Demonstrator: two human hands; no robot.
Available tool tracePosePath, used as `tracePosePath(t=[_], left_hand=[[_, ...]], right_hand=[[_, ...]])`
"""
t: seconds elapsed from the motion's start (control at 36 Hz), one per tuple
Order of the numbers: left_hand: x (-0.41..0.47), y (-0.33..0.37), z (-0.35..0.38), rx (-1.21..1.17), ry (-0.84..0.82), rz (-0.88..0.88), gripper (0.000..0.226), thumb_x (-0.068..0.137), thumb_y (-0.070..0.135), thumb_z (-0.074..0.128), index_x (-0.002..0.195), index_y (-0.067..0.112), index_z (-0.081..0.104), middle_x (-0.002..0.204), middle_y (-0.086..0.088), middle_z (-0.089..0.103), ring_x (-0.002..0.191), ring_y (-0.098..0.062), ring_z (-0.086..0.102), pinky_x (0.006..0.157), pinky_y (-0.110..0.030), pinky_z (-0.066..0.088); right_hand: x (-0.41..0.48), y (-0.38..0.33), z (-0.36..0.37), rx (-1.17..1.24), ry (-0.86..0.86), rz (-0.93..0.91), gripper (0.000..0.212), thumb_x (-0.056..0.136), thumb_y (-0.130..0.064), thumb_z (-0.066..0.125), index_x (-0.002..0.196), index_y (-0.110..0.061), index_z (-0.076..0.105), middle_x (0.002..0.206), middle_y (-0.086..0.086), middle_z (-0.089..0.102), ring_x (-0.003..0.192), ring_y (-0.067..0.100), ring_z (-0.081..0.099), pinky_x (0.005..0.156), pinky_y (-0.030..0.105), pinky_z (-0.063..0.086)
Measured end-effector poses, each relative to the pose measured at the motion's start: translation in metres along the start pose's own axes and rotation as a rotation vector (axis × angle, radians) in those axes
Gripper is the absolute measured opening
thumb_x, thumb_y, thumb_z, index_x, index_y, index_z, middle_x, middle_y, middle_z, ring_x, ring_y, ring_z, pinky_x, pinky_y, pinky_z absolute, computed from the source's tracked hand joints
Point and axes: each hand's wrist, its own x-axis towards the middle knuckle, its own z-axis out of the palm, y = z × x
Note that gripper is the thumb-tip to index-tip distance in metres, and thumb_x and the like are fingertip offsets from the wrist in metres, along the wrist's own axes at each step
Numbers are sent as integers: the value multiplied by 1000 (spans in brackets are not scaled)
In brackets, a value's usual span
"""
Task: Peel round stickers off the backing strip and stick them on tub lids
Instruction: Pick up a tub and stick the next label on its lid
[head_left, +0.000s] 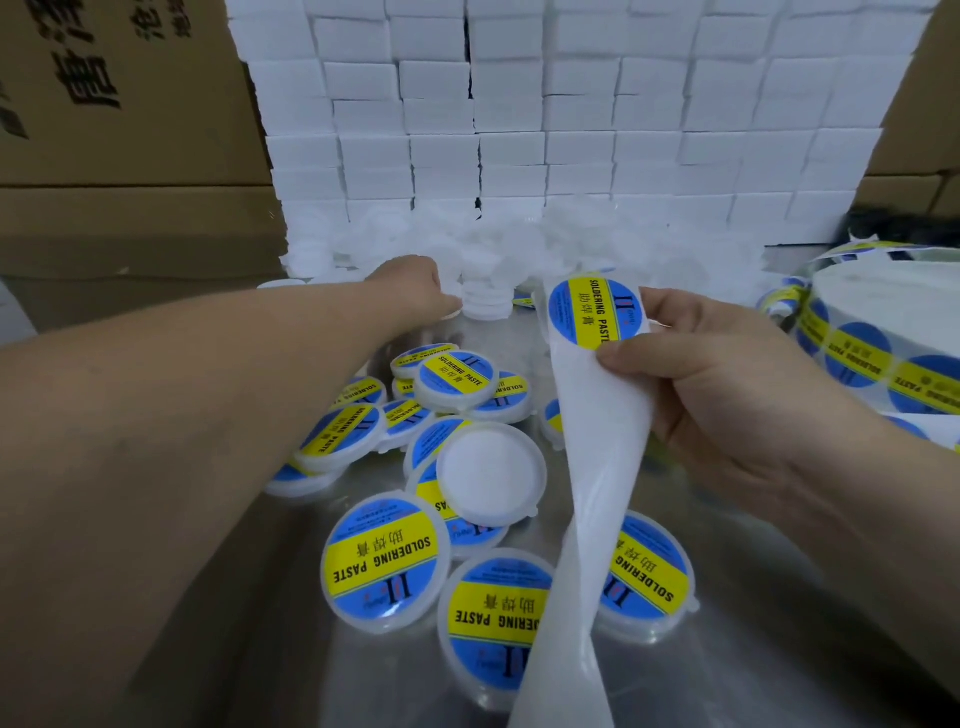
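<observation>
Lid fetch was judged under way: the strip (587, 441), sticker (592, 312) at its top bend, was pinched by the right hand (727, 384) over the bench (737, 660), while the left hand (415, 286) was stretched to the bare lids (483, 302) behind, its grip impossible to tell; next, one lid needed bringing under the sticker.

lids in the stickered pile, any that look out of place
Yes: one bare lid lies on top of the stickered lids, the only one in that pile with no sticker showing.
</observation>
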Motion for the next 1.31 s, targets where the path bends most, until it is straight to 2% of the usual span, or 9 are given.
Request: tracePosePath(t=[0.19,0.36,0.44,0.69,0.86,0.94,1.11,1.25,1.31], left_hand=[[-1,6,2,133,-32,-52,30,87,27,55,67,6,49,82,-10,54,75,-28,50,63,-31,36],[-3,4,0,-100,103,-70,39,83,30,56,116,16,41,99,-8,56,81,-27,52,69,-32,37],[-1,5,1,-55,34,-68,64,84,47,55,139,23,30,132,-11,45,115,-32,47,91,-37,40],[-2,11,3,-107,-21,-77,59,92,25,48,145,18,22,134,-11,47,115,-31,48,94,-36,42],[-3,14,-3,-57,-10,-75,35,93,29,45,113,5,61,115,-13,59,94,-25,50,79,-30,40],[0,13,0,-34,9,-126,40,92,39,43,106,5,58,106,-13,57,98,-31,54,79,-32,44],[2,15,5,-49,-40,-158,38,90,32,52,65,6,42,67,-7,47,56,-19,42,47,-28,31],[6,14,3,-236,33,-145,12,87,20,55,85,8,51,87,-11,53,84,-28,51,69,-33,46],[5,14,2,-206,12,-149,35,89,25,56,117,6,52,109,-12,57,99,-30,55,78,-31,43]], right_hand=[[0,0,-3,-34,18,-5,31,80,12,54,101,-8,64,92,12,72,74,22,69,68,31,59],[0,2,-3,-61,7,-7,30,80,10,55,97,-13,63,93,9,73,82,25,70,74,36,58],[0,2,-3,-59,11,-4,32,81,9,56,103,-12,62,95,10,72,84,26,70,76,37,57],[0,3,-4,-70,20,-5,32,80,8,57,104,-12,62,93,9,73,81,24,71,75,38,58],[1,3,-4,-87,37,4,37,80,6,58,113,-10,59,96,8,72,83,24,70,78,41,56],[0,2,-4,-92,40,-5,34,80,7,58,108,-12,61,92,8,73,81,25,70,76,40,57],[1,3,-4,-84,30,1,32,81,7,57,105,-12,61,93,9,73,81,24,70,76,39,57],[2,5,-5,-79,24,8,33,81,8,56,107,-11,61,93,10,73,83,26,70,79,41,56],[2,5,-5,-87,27,3,32,81,8,56,106,-11,62,93,9,73,82,26,70,79,41,56]])
